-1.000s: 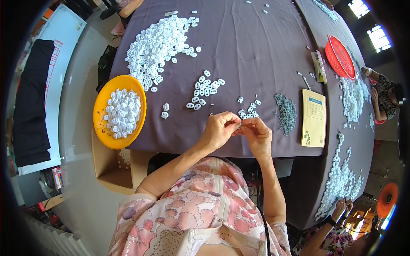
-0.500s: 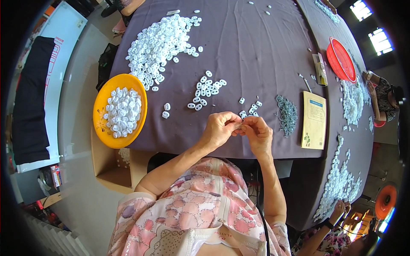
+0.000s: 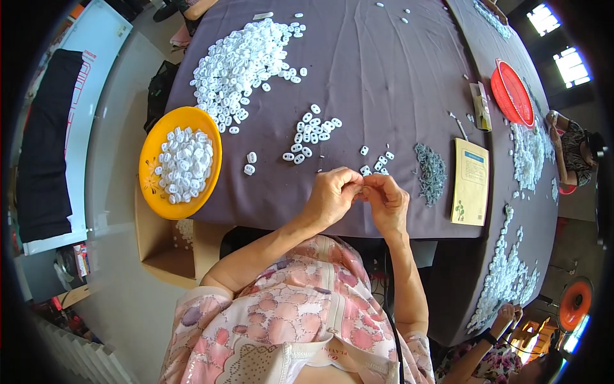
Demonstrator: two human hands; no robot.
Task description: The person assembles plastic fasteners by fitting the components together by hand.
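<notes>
My left hand [image 3: 332, 197] and my right hand [image 3: 389, 203] meet fingertip to fingertip over the table's near edge. Both are closed in a pinch; whatever lies between the fingertips is too small and covered to name. Just beyond them are several small white oval pieces with two dark holes [image 3: 377, 168], partly hidden behind the right fingers. A larger cluster of the same white pieces [image 3: 313, 130] lies farther off to the left. To the right of my right hand sits a tangled heap of small grey-green bits [image 3: 430, 174].
A yellow bowl [image 3: 148, 182] of white pieces stands at the left edge, above a cardboard box [image 3: 166, 272]. Behind it spreads a big white heap [image 3: 236, 67]. On the right lie a tan booklet [image 3: 470, 185] and a red basket [image 3: 505, 96]. Other people's hands [image 3: 505, 319] work at the right.
Both hands stay pinched together in nearly the same place, with only slight finger movement. The whole view has shifted a little.
</notes>
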